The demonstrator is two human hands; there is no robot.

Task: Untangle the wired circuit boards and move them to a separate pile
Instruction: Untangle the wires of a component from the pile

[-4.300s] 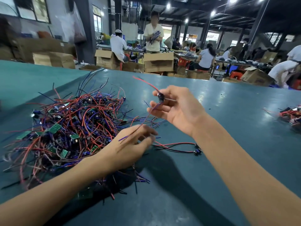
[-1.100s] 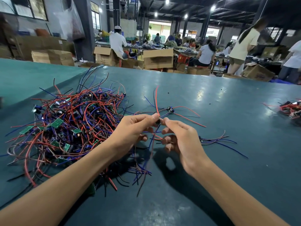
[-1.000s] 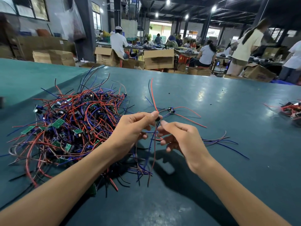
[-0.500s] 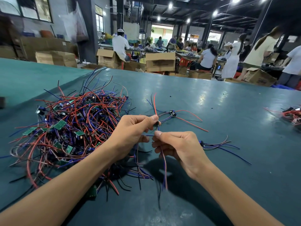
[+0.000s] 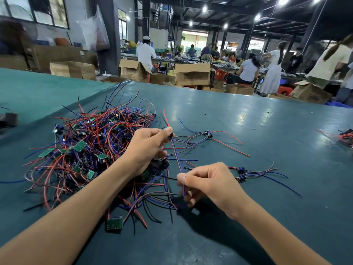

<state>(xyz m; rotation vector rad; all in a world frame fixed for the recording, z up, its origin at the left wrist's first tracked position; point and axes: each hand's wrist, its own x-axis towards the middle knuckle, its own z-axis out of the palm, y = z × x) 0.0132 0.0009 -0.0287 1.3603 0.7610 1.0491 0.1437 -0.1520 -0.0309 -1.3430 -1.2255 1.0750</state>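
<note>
At frame centre, the left hand (image 5: pixel 147 146) is pinching a wired board (image 5: pixel 172 135) and the right hand (image 5: pixel 209 183) is pinching its wires (image 5: pixel 176 155) taut. Likely next: drawing it clear of the tangle (image 5: pixel 89 138).

This is a factory assembly hall. A long teal table (image 5: pixel 248 121) carries a heap of wired circuit boards (image 5: pixel 91 146). Open cardboard boxes (image 5: pixel 193 73) stand behind it, workers (image 5: pixel 146 54) sit and stand at further tables, and bare lamps (image 5: pixel 204 9) shine under a dark ceiling (image 5: pixel 238 4).
</note>
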